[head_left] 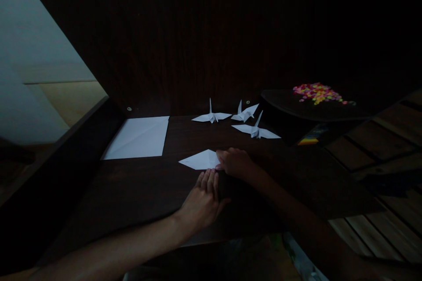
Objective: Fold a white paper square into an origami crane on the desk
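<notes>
A white folded paper point(199, 160), shaped like a long diamond, lies flat on the dark wooden tabletop. At its lower edge rests my left hand point(202, 199), fingers stretched out flat and thumb apart. My right hand point(235, 161) covers the paper's right end, with its fingers bent and pinching there. Behind the paper stand three white origami cranes: one crane point(212, 117) in the middle, another crane point(244, 114) to its right, and a nearer crane point(256, 131). Their wings are spread.
A white sheet of paper point(138, 137) with a diagonal crease lies at the left. On a raised dark shelf point(283, 104) at the right sits a heap of small colourful pieces point(318, 93). A dark panel point(198, 39) rises behind, and a low side board point(62, 149) borders the left.
</notes>
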{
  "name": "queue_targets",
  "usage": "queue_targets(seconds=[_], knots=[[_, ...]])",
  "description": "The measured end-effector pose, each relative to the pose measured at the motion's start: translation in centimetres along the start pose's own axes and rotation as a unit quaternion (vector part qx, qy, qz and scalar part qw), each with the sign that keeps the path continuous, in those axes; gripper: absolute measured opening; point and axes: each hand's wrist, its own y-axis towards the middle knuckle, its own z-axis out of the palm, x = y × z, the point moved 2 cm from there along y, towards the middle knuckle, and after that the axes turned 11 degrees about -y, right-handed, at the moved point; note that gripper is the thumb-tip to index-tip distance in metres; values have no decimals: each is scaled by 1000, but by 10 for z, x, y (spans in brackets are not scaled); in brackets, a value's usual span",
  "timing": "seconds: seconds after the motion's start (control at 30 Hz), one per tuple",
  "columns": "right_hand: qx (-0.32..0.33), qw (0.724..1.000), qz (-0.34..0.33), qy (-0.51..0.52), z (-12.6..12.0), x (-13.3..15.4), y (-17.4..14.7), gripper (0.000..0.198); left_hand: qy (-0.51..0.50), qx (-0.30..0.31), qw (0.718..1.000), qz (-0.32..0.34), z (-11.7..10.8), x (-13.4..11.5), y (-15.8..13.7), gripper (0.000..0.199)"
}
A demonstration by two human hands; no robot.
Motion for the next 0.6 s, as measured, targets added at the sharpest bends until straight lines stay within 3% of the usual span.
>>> queue_targets(seconds=[0.13, 0.27, 0.6], knots=[[7, 1000, 1, 3, -2, 0, 0, 27, 15, -28, 999, -5, -4, -4, -1, 57], [9, 1000, 0, 3, -3, -1, -1, 25, 22, -54, 996, -65, -6, 0, -1, 69], [19, 1000, 7, 10, -2, -3, -1, 28, 38, -21, 993, -109, -9, 2, 1, 67]])
